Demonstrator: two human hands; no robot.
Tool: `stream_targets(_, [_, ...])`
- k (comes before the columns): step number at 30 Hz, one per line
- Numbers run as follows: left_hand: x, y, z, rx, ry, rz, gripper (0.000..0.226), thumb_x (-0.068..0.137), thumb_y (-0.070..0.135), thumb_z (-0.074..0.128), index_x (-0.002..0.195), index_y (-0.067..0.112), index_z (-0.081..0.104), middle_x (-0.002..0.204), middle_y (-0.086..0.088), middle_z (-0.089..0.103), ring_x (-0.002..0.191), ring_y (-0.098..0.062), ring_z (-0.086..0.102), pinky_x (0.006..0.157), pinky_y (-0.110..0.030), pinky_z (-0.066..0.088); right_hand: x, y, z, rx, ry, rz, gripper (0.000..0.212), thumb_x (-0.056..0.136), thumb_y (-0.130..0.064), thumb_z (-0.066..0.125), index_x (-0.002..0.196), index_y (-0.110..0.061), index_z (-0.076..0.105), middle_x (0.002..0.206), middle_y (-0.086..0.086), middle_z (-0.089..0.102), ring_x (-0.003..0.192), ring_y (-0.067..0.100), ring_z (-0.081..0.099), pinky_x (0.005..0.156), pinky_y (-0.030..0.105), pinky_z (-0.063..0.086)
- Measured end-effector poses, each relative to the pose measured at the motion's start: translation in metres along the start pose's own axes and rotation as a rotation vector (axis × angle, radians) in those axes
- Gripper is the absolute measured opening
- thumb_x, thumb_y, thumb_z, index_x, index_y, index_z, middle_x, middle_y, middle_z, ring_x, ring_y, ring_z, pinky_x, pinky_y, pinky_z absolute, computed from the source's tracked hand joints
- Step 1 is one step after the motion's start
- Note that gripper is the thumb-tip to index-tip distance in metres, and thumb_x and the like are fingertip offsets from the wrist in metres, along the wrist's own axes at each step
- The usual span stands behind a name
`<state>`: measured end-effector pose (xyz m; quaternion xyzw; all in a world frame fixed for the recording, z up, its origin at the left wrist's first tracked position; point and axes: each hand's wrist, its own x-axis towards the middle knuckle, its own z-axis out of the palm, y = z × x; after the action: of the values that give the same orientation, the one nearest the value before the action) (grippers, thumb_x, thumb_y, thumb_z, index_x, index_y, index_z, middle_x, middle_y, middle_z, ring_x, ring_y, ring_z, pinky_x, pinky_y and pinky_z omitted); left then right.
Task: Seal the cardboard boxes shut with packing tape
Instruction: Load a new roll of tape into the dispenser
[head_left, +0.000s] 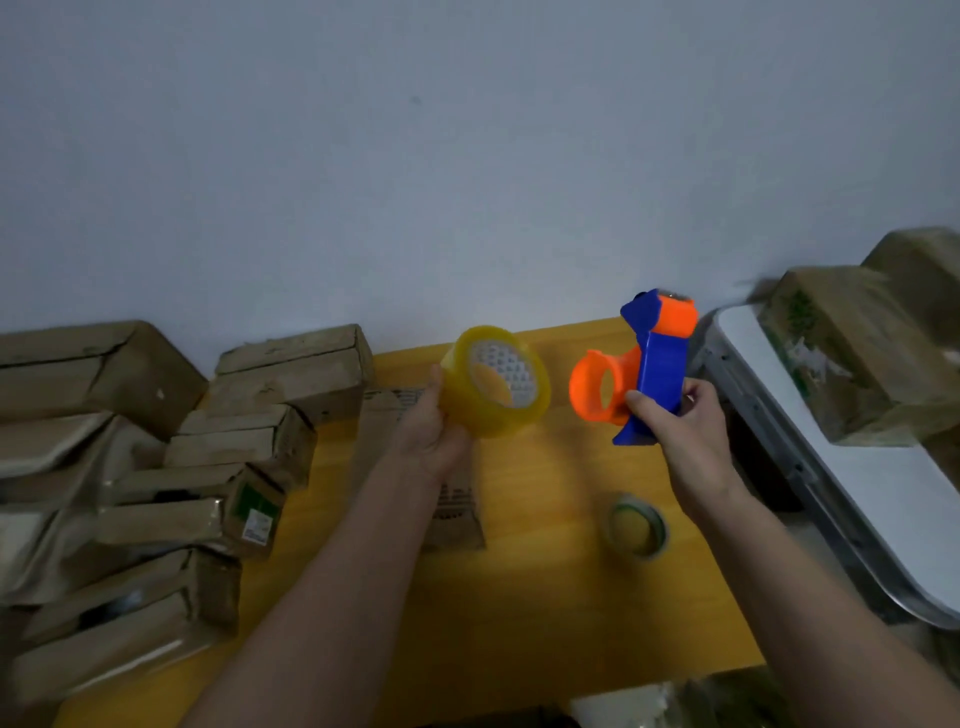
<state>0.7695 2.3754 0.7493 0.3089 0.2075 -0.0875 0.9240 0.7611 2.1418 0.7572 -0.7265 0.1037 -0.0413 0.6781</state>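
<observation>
Left hand grips the tape, right hand grips the dispenser, probably ready to load it above the desk.

1. You were working in what looked like a small packing or shipping room, more a makeshift back-room station than a kitchen or lab.
2. You stood at a plain yellow-orange table pushed against a bare, pale grey wall.
3. Many brown cardboard boxes were crowded on your left, some bearing printed labels.
4. More wrapped parcels sat piled on a white folding chair to your right.
5. Packing supplies were out: a yellow tape roll, an orange-and-blue tape dispenser, and a spare roll lying on the table.
</observation>
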Motion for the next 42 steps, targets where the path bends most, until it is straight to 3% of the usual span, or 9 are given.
stream_targets(2, [-0.006, 0.007, 0.004, 0.103, 0.007, 0.029, 0.05, 0.104, 0.037, 0.031, 0.135, 0.0, 0.044, 0.138, -0.02, 0.049, 0.126, -0.035, 0.048, 0.1, -0.047, 0.039, -0.004, -0.008, 0.011, -0.015, -0.022, -0.019, 0.041, 0.081, -0.014, 0.074, 0.11, -0.007, 0.045, 0.094, 0.003, 0.059, 0.083, 0.017, 0.06, 0.074, 0.033, 0.053])
stream_targets(4, [-0.012, 0.011, 0.005, 0.185, -0.006, 0.073, 0.04, 0.105, 0.03, 0.032, 0.128, 0.001, 0.048, 0.129, -0.019, 0.054, 0.116, -0.033, 0.054, 0.098, -0.046, 0.042, -0.006, -0.014, 0.022, -0.024, -0.039, -0.036, 0.043, 0.079, -0.015, 0.076, 0.107, -0.008, 0.044, 0.094, 0.003, 0.058, 0.083, 0.018, 0.06, 0.073, 0.035, 0.054])
stream_targets(9, [-0.022, 0.021, -0.001, 0.377, -0.073, 0.139, 0.046, 0.098, 0.018, 0.042, 0.136, -0.008, 0.044, 0.137, -0.028, 0.049, 0.124, -0.038, 0.05, 0.104, -0.053, 0.042, -0.014, -0.024, 0.048, -0.046, -0.093, -0.067, 0.045, 0.079, -0.016, 0.076, 0.11, -0.01, 0.043, 0.094, -0.001, 0.056, 0.08, 0.01, 0.058, 0.065, 0.021, 0.049])
stream_targets(16, [-0.033, 0.036, -0.002, 0.655, -0.205, 0.156, 0.028, 0.1, 0.005, 0.041, 0.122, 0.01, 0.057, 0.117, -0.009, 0.066, 0.106, -0.022, 0.064, 0.083, -0.032, 0.052, -0.017, -0.031, 0.075, -0.1, -0.178, -0.061, 0.049, 0.077, -0.021, 0.077, 0.113, -0.008, 0.046, 0.102, 0.008, 0.06, 0.086, 0.018, 0.061, 0.071, 0.026, 0.052])
stream_targets(27, [-0.034, 0.041, -0.002, 0.78, -0.072, 0.253, 0.059, 0.082, -0.009, 0.065, 0.136, 0.008, 0.048, 0.119, -0.004, 0.065, 0.107, -0.017, 0.063, 0.086, -0.032, 0.056, -0.02, -0.027, 0.092, -0.096, -0.193, -0.045, 0.05, 0.077, -0.019, 0.077, 0.113, -0.012, 0.043, 0.099, 0.003, 0.058, 0.084, 0.013, 0.06, 0.07, 0.024, 0.051])
stream_targets(31, [-0.028, 0.038, -0.005, 0.84, -0.037, 0.356, 0.067, 0.076, -0.013, 0.07, 0.136, 0.005, 0.047, 0.123, -0.004, 0.062, 0.113, -0.017, 0.06, 0.081, -0.022, 0.055, -0.018, -0.024, 0.094, -0.111, -0.222, -0.048, 0.051, 0.076, -0.019, 0.078, 0.114, -0.013, 0.044, 0.101, 0.001, 0.058, 0.087, 0.012, 0.061, 0.069, 0.022, 0.051])
stream_targets(34, [-0.027, 0.038, -0.006, 0.882, -0.036, 0.396, 0.063, 0.078, -0.011, 0.07, 0.133, 0.008, 0.047, 0.107, 0.008, 0.061, 0.093, 0.001, 0.06, 0.067, -0.011, 0.052, -0.014, -0.021, 0.098, -0.1, -0.2, -0.039, 0.05, 0.077, -0.019, 0.078, 0.113, -0.012, 0.044, 0.099, 0.001, 0.058, 0.086, 0.013, 0.061, 0.07, 0.023, 0.052])
stream_targets(39, [-0.021, 0.044, -0.009, 0.811, 0.048, 0.366, 0.033, 0.091, 0.008, 0.064, 0.123, 0.006, 0.058, 0.113, -0.01, 0.069, 0.101, -0.024, 0.067, 0.087, -0.042, 0.056, -0.001, -0.003, 0.1, -0.17, -0.019, 0.025, 0.053, 0.073, -0.021, 0.081, 0.108, -0.009, 0.042, 0.098, 0.004, 0.053, 0.079, 0.015, 0.056, 0.065, 0.027, 0.05])
stream_targets(42, [-0.016, 0.048, -0.01, 0.591, 0.102, 0.239, 0.025, 0.099, 0.024, 0.053, 0.105, 0.003, 0.065, 0.105, -0.017, 0.068, 0.099, -0.038, 0.065, 0.086, -0.049, 0.052, 0.004, 0.022, 0.098, -0.267, -0.009, 0.14, 0.057, 0.07, -0.019, 0.084, 0.106, -0.007, 0.042, 0.102, 0.008, 0.052, 0.083, 0.021, 0.056, 0.069, 0.034, 0.05])
